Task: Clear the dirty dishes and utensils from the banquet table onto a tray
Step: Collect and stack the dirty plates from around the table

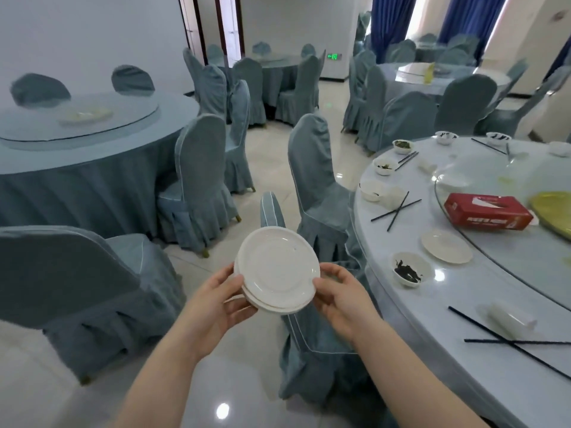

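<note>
Head view: left hand (221, 299) and right hand (338, 296) grip stacked plates (276, 268), seemingly three, faces tilted up.

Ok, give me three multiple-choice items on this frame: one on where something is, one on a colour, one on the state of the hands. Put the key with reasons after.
1. Where is the stack of white plates?
A. On the turntable
B. Held in the air between both hands, left of the banquet table
C. On a chair seat

2. What colour is the tissue box on the turntable?
A. Red
B. Green
C. White

3. How does the left hand and the right hand stand?
A. Both hang idle
B. Only the right one holds something
C. Both grip the plate stack at its rim

Key: 1 B, the stack hovers over the floor and chairs, off the table. 2 A, the box is plainly red with a white opening. 3 C, fingers of each hand curl round opposite edges of the stack.
</note>
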